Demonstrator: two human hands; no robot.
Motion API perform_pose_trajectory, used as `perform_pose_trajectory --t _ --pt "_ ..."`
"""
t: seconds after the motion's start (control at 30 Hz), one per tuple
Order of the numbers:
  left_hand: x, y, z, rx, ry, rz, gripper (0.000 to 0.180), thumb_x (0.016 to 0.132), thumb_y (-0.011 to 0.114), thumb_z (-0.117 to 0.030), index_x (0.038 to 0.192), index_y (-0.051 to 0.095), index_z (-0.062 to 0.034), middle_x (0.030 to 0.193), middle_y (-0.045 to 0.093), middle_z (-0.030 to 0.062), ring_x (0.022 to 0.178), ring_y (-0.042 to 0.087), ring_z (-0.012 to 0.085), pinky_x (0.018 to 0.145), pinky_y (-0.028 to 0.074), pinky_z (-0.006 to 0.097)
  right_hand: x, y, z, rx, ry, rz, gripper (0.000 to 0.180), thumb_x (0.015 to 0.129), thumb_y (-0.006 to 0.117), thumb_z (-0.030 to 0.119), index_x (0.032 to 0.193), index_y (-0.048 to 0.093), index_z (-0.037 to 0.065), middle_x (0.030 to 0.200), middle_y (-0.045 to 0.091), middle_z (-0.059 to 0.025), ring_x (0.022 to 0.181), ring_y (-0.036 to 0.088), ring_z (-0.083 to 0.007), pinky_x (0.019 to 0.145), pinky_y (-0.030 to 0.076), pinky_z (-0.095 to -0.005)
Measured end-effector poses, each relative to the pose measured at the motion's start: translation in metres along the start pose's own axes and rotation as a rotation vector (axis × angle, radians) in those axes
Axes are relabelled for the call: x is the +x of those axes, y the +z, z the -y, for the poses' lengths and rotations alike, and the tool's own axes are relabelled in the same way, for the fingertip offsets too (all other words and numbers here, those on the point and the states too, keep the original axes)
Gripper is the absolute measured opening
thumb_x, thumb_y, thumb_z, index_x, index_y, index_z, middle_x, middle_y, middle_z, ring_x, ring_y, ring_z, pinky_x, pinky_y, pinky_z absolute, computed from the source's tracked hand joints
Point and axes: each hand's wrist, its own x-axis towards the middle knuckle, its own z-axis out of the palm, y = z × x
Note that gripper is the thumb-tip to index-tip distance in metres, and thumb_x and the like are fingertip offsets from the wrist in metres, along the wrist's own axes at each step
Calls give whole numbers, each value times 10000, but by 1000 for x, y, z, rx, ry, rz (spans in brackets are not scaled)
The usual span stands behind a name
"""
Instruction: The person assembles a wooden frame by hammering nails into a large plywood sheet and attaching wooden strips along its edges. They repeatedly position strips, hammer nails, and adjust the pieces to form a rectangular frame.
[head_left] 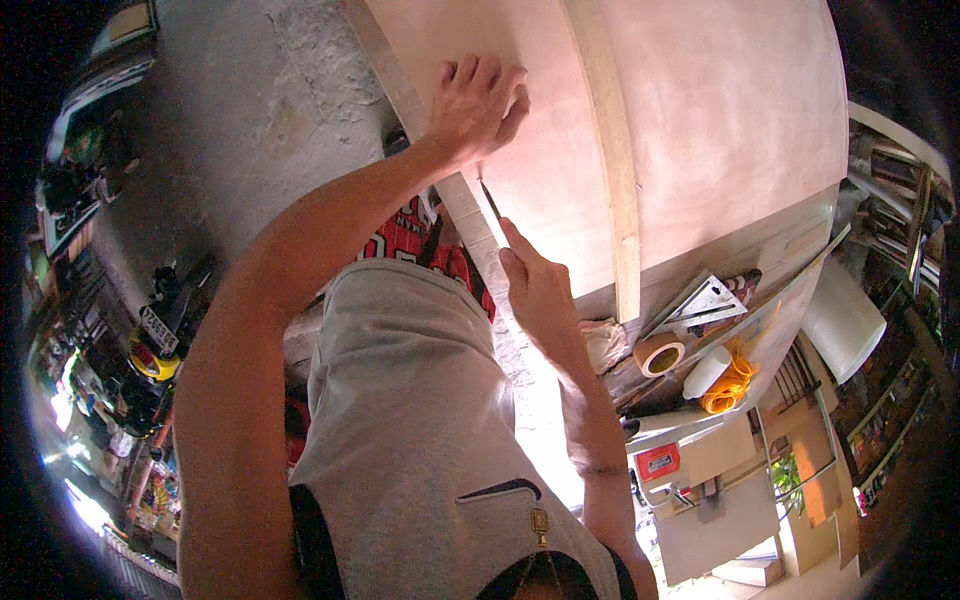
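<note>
Tool [491,201] was gripped in the right hand [540,285] over a pale pink sheet [730,110]

From my remote station, through the head camera, I saw the right hand closed around the slim, dark tool, with one finger stretched along it. Its narrow tip pointed up and away from the body, toward the wrist of the left hand [482,108]. Tip and wrist were near each other, but I could not tell whether the tip touched the sheet.

The left hand was back up, its fingers bent and a little apart, above the near part of the sheet. Its palm was hidden from me, so I could not tell whether it pressed down or pinched anything.

The sheet filled the upper middle of my view, with a long wooden strip [608,150] lying across it, to the right of both hands. A second strip of wood [463,213] ran along the sheet's near edge, close to the person's red shorts [402,238].

Beyond the wooden strip, on the right, I made out a white triangular piece [708,300], a roll of tape [660,355], a white container [707,372] and a bundle of orange cord [730,388], the last two side by side. A pale bucket [845,322] stood farther out.
</note>
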Motion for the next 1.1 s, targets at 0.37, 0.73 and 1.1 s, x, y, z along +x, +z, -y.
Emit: perform_pose_trajectory --t 0.37,0.73,1.1 --pt "1 -5 3 -30 21 32 314 796 677 -305 1043 547 -162 924 543 85 883 515 285 758 368 440 2 79 -29 -228 -189 -443 541 887 597 152 1395 429 235 780 578 -92 587 606 -251 451 501 -387" --pt "1 -4 10 -19 115 24 336 836 632 -373 1052 549 -128 917 557 83 891 522 268 741 373 442 12 88 -36 -613 -275 -871 449 784 638 91 1188 626 288 818 533 -3 639 544 -161 450 507 -292" --pt "0 1 12 -95 121 -54 309 854 595 -387 1011 575 -122 918 576 83 874 524 263 762 352 453 37 36 -73 -731 -590 -766 437 662 710 203 1090 674 286 944 555 34 883 548 -175 621 542 -271"
